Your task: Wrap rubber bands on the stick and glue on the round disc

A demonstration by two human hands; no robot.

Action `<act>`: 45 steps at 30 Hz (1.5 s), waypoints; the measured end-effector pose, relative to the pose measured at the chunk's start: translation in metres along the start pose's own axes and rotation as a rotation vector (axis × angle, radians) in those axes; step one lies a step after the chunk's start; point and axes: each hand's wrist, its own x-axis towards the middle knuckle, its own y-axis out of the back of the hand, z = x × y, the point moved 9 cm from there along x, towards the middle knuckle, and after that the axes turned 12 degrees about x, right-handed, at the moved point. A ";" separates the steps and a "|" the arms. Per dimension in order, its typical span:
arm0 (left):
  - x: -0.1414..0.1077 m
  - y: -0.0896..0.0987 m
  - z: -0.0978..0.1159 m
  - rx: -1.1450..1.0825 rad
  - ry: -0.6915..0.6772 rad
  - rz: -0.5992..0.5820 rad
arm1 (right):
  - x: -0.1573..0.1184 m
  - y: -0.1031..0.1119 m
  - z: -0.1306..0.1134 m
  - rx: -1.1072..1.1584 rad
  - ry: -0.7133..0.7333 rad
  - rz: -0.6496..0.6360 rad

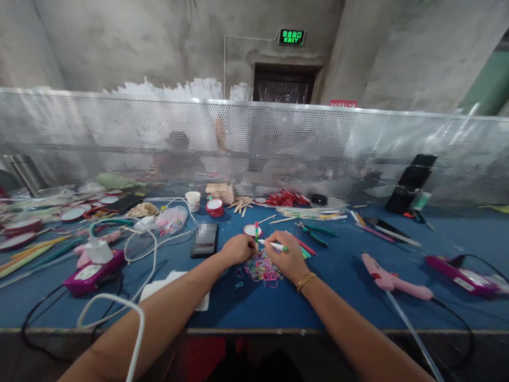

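Observation:
My left hand (238, 249) is closed, pinching the lower part of an upright craft stick (256, 229) with red, green and white sections. In my right hand (288, 259) is a white marker pen (279, 246) with a green end; its other end points at the stick, and I cannot tell whether it touches. Under both hands lies a tangled heap of colourful rubber bands (263, 271). Just behind the stick is a round red-rimmed disc (249, 230). More markers (305, 247), red and green, lie beside my right hand, partly hidden by it.
A phone (204, 240) lies left of my hands, near a paper cup (193, 201). Green-handled pliers (314, 232) and a pink glue gun (392, 278) lie to the right. White cables (153, 249) loop across the left. A perforated metal screen (222, 143) borders the back.

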 end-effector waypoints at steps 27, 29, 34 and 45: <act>0.003 -0.002 0.001 0.022 -0.036 0.052 | -0.002 0.003 0.006 0.012 -0.003 0.050; 0.002 -0.003 -0.001 0.018 -0.018 0.043 | -0.003 0.005 0.006 0.009 -0.008 0.067; 0.001 -0.004 -0.001 0.006 0.006 0.019 | -0.004 0.000 0.001 0.055 0.012 0.013; -0.004 0.000 -0.002 0.007 0.017 0.028 | -0.004 -0.003 -0.001 0.063 0.044 0.007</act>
